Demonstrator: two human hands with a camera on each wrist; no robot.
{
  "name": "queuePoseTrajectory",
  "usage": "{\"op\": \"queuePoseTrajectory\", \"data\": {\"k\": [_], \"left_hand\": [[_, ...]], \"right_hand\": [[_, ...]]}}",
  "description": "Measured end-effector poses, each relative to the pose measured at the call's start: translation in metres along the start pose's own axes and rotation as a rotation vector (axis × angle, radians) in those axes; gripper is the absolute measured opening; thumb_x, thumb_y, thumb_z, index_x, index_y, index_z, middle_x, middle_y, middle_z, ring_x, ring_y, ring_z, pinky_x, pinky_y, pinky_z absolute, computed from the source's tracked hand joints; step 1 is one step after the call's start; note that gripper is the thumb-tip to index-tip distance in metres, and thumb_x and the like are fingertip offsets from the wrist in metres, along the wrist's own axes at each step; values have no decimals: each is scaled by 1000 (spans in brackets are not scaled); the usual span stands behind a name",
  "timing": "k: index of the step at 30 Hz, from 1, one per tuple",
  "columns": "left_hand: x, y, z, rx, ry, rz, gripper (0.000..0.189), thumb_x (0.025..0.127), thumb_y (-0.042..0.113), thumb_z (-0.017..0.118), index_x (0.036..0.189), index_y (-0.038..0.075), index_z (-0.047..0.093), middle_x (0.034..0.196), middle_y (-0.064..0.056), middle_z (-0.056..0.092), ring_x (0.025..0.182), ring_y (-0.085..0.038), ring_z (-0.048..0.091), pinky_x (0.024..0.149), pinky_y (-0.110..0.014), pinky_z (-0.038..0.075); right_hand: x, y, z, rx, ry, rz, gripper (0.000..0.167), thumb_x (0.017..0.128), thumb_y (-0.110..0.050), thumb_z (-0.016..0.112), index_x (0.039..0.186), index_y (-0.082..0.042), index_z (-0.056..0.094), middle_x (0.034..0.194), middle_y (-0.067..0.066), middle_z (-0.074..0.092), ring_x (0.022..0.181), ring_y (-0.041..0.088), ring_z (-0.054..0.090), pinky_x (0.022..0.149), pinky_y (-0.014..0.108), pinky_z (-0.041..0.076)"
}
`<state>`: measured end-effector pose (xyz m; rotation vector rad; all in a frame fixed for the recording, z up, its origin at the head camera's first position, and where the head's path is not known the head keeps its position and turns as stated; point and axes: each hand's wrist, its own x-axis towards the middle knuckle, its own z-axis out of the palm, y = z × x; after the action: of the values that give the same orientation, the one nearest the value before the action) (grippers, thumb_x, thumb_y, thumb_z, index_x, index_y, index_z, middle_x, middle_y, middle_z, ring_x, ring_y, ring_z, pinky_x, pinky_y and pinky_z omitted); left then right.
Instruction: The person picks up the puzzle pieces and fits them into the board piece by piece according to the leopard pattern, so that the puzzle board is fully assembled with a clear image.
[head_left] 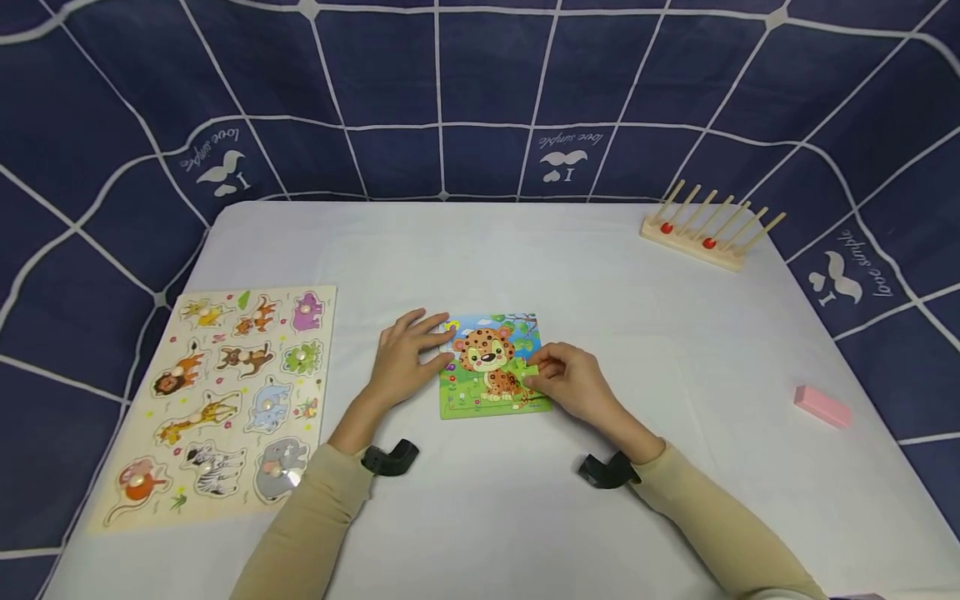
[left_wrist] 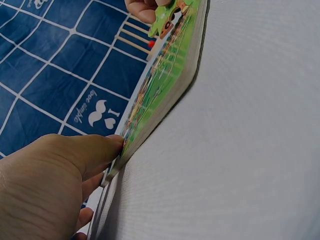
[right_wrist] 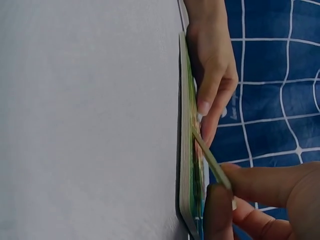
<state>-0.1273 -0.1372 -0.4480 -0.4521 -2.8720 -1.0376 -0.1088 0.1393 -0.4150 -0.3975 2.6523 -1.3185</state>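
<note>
The leopard puzzle (head_left: 491,367) lies mid-table, near the front edge. The left hand (head_left: 405,354) presses flat, straight fingers on its left edge, steadying it, while the right hand (head_left: 573,379) pinches 1 green piece (right_wrist: 212,160), tilted above its lower-right corner.

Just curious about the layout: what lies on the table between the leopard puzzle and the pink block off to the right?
Only the person's right hand, pinching a puzzle piece at the leopard puzzle; beyond it, bare white tablecloth to the pink block, per the head view.
</note>
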Motion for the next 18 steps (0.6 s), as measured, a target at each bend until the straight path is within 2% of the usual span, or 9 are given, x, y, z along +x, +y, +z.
{"op": "queuePoseTrajectory", "data": {"k": [7,18], "left_hand": [[0,0,1,3,2,0,40,88,28,71,125,14,67,147,-2,52,145,-30,30,112,-53,23],[0,1,0,-2,1,0,40,88,27,71,125,14,67,147,-2,52,145,-30,30,112,-53,23]], "right_hand": [[-2,2,3,-98,59,-66,21,73,-5,83,91,-1,72,83,8,63,67,10,62,59,20,49],[-3,1,4,-165,54,-61,20,74,-10,84,89,-3,73,82,6,62,66,7,59,62,23,46]]}}
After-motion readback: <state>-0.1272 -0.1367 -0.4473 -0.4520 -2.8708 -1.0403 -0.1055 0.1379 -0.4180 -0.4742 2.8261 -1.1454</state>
